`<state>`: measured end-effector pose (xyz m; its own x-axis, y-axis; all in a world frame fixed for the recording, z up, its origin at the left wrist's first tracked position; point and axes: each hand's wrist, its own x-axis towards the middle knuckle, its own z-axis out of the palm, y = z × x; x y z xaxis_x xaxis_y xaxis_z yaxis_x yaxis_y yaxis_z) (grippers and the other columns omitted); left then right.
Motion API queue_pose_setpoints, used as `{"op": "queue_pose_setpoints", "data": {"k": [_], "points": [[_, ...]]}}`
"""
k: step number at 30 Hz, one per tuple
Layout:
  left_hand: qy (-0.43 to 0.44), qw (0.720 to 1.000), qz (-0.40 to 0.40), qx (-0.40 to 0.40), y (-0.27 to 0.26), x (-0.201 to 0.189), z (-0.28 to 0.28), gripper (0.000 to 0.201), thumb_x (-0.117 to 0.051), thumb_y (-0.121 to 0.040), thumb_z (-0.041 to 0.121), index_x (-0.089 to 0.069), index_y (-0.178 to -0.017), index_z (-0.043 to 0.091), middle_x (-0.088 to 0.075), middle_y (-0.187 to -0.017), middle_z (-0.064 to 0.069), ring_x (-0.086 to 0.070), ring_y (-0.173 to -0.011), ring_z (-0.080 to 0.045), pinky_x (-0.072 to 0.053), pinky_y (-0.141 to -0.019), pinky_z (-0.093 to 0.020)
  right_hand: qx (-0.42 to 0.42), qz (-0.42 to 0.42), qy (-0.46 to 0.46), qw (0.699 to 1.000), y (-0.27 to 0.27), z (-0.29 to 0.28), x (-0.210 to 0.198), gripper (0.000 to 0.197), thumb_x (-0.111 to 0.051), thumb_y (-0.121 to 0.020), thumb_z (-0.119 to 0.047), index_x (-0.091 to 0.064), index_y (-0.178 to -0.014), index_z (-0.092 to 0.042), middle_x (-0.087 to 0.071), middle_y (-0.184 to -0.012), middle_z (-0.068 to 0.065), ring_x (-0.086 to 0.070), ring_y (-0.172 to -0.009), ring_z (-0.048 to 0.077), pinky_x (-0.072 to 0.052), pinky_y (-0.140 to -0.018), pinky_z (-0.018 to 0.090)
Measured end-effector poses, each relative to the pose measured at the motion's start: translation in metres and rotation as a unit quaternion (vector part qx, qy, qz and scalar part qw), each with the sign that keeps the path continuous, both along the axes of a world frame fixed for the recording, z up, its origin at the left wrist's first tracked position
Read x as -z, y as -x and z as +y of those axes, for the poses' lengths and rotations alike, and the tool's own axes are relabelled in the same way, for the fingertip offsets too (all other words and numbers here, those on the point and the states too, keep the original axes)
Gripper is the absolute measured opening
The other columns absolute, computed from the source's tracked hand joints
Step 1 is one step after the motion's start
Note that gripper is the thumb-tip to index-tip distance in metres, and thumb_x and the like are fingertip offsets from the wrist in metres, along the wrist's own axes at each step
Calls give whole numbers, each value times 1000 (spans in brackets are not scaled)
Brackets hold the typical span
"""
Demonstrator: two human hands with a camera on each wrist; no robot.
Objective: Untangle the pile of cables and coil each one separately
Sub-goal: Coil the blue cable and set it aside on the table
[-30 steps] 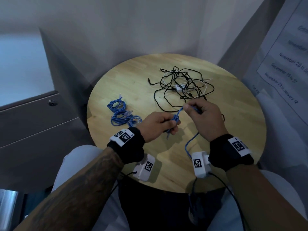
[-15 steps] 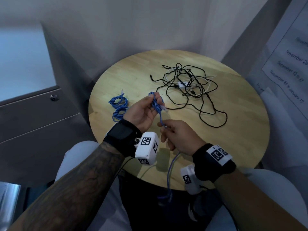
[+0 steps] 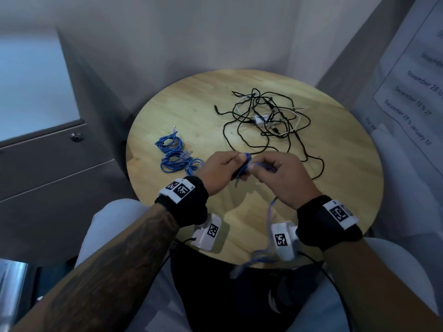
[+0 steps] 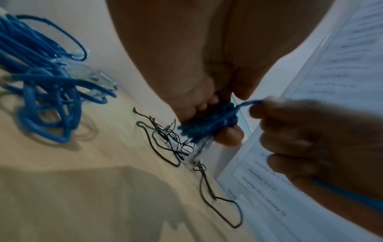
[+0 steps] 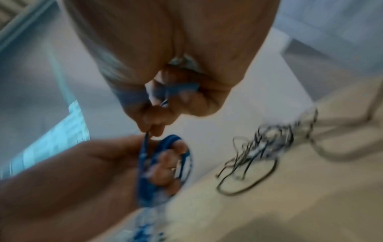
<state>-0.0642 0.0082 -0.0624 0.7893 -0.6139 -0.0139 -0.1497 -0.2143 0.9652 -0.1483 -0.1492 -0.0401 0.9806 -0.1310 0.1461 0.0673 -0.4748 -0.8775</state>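
A blue cable (image 3: 242,170) is being wound above the round wooden table (image 3: 335,188). My left hand (image 3: 220,167) grips the small coil of it (image 4: 207,126), with loops around the fingers (image 5: 165,163). My right hand (image 3: 280,176) pinches the running strand (image 4: 250,102) beside the coil. The loose tail (image 3: 269,224) hangs down past the table's near edge. Coiled blue cables (image 3: 175,154) lie at the left of the table. A tangle of black and white cables (image 3: 266,116) lies at the back right.
Grey drawers (image 3: 48,164) with a lock stand to the left of the table. A printed paper sheet (image 3: 412,80) hangs on the wall at right. White camera boxes (image 3: 208,232) hang under both wrists. My knees are under the near edge.
My left hand turned palm down and dropped from its raised position. My right hand rose from the near edge up to the coil, bringing another length of blue cable.
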Motion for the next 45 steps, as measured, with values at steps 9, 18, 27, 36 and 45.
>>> {"op": "queue_pose_setpoints", "data": {"k": [9, 18, 27, 36, 45], "points": [[148, 953, 256, 70, 1, -12, 2, 25, -38, -103, 6, -59, -103, -7, -59, -77, -8, -53, -66, -18, -46, -70, -31, 60, -52, 33, 996, -16, -13, 18, 18, -61, -99, -16, -75, -109, -20, -68, -103, -12, -61, -92, 0, -48, -74, 22], [389, 800, 458, -8, -15, -17, 11, 30, -35, -103, 14, -58, -106, -4, -61, -77, -5, -62, -68, -15, -57, -84, -30, -23, 97, 92, 991, -12, 16, 24, 24, -43, -104, -19, -61, -118, -26, -69, -74, -3, -55, -49, 9, -47, -54, 28], [371, 873, 284, -138, -29, -9, 14, 24, -34, -105, 14, -52, -107, -1, -58, -88, -8, -60, -78, -18, -54, -78, -25, -87, 113, 20, 990, 3, 32, 16, 28, -57, -102, -25, -66, -83, -6, -65, -63, -1, -58, -55, 13, -53, -61, 36], [-13, 985, -147, -94, -11, -3, 6, 22, -52, -98, 12, -63, -80, 8, -65, -71, 6, -60, -66, 1, -48, -66, -17, -17, 88, -102, 991, 5, 24, -2, 24, -58, -93, -1, -73, -109, -11, -64, -64, -2, -54, -52, 15, -56, -53, 43], [-78, 993, -38, 75, -3, -8, 14, 33, -47, -102, 32, -60, -76, 15, -54, -65, -3, -52, -60, -16, -48, -62, -37, 62, -16, 7, 998, -2, -18, 0, 7, -72, -90, -16, -71, -95, -21, -69, -81, -5, -65, -81, 12, -54, -77, 32]]}}
